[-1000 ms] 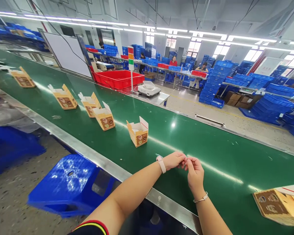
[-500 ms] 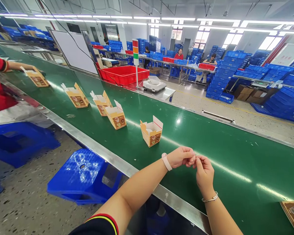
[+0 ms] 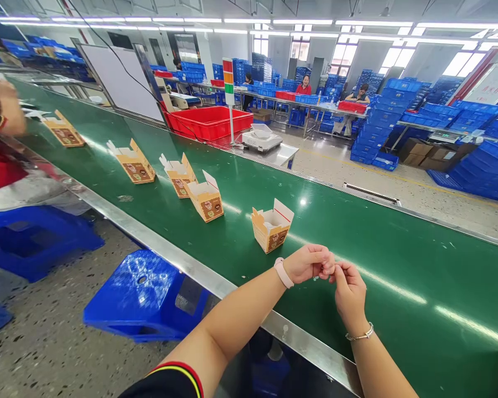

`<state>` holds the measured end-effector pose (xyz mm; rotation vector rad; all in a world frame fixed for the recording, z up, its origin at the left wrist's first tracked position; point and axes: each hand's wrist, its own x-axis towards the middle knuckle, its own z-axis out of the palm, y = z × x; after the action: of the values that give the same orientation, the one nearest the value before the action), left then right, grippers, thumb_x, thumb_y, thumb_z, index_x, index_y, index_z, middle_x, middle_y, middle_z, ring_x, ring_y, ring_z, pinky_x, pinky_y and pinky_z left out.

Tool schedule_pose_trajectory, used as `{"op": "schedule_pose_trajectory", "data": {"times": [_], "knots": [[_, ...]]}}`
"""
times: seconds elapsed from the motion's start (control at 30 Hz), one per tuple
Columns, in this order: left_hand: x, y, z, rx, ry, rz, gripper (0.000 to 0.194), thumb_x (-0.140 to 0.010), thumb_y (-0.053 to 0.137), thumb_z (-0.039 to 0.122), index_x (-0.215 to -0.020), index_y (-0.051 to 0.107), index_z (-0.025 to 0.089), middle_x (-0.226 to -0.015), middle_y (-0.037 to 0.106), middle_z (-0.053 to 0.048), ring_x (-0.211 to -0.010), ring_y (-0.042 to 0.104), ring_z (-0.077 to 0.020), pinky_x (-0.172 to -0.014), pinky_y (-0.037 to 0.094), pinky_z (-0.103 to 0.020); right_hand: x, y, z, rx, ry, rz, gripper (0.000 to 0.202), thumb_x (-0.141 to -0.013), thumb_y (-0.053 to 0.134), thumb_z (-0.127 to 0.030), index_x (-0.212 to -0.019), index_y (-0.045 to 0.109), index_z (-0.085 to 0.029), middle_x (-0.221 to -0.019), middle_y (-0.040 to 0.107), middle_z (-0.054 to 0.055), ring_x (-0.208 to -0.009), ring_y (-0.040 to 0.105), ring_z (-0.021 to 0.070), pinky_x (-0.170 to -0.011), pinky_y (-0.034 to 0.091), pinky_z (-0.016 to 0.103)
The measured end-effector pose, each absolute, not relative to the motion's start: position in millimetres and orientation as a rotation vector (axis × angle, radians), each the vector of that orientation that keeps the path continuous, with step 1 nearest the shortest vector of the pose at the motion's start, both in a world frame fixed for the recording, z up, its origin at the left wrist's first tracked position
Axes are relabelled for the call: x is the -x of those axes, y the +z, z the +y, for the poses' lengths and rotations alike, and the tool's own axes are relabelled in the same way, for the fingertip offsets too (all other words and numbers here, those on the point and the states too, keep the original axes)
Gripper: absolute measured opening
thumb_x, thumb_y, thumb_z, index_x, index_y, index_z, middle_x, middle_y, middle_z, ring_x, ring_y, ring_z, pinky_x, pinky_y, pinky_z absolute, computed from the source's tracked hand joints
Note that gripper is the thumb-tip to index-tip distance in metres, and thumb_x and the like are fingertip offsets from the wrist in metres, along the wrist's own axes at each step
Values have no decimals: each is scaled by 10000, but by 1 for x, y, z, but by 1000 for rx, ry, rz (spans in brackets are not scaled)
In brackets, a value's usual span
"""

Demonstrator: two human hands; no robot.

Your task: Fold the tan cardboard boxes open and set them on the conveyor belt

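Over the green conveyor belt (image 3: 382, 232), my left hand (image 3: 311, 263) and my right hand (image 3: 348, 287) meet at the fingertips. Both are closed in a pinch; whatever they hold, if anything, is too small to make out. Nearest to them, just beyond my left hand, stands an open carton (image 3: 273, 232) in brown and tan with its lid flap raised and something pale inside. Farther left along the belt come another open carton (image 3: 207, 202), one close behind it (image 3: 178, 176), and more cartons (image 3: 135, 165) lined up beyond.
A co-worker's hand (image 3: 9, 108) is blurred at the far left. Blue stools (image 3: 136, 293) stand below the belt's metal edge (image 3: 182, 260). Across the belt are a red bin (image 3: 211, 122), a signal light (image 3: 229, 83) and a scale (image 3: 261, 139). Stacked blue crates (image 3: 385, 119) rise behind.
The cartons on the belt have shifted right, the nearest one turning slightly. The carton at the lower right has almost left view. My hands stay pinched together. The co-worker's hand has lifted away from a carton.
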<state>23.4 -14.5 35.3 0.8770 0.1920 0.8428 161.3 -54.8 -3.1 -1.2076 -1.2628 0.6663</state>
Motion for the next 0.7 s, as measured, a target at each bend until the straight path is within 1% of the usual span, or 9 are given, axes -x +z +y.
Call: {"op": "schedule_pose_trajectory", "data": {"times": [0.17, 0.43, 0.53, 0.6, 0.7], "knots": [[-23, 36, -15, -871, 849, 175, 506, -621, 793, 474, -515, 415, 156, -556, 435, 19, -523, 427, -85, -479, 323, -229, -162, -4, -54, 1219, 679, -1249, 354, -790, 609, -545, -749, 599, -193, -589, 585, 6, -488, 503, 127, -462, 430, 258], [-23, 34, -14, -885, 829, 136, 482, -637, 785, 465, -525, 441, 148, -555, 451, 20, -502, 437, -80, -482, 319, -234, -161, -3, -55, 1227, 706, -1231, 351, -768, 624, -539, -741, 609, -190, -572, 587, 5, -486, 507, 131, -457, 440, 261], [-23, 34, -14, -887, 811, 137, 478, -632, 784, 462, -542, 432, 151, -566, 458, 19, -508, 445, -80, -491, 326, -235, -161, -3, -55, 1225, 719, -1225, 344, -762, 630, -533, -735, 607, -191, -578, 600, 6, -488, 517, 132, -472, 459, 265], [-23, 36, -14, -872, 787, 118, 434, -615, 793, 419, -607, 444, 160, -583, 462, 26, -511, 454, -83, -497, 335, -235, -161, -4, -55, 1224, 741, -1223, 344, -758, 634, -532, -730, 601, -191, -574, 604, 6, -491, 529, 134, -487, 472, 269], [-17, 43, -17, -830, 726, 45, 423, -549, 804, 273, -704, 419, 189, -605, 432, 50, -515, 449, -82, -483, 327, -218, -161, -4, -55, 1242, 746, -1229, 351, -760, 627, -539, -743, 602, -189, -570, 602, 5, -495, 533, 135, -486, 469, 266]]}}
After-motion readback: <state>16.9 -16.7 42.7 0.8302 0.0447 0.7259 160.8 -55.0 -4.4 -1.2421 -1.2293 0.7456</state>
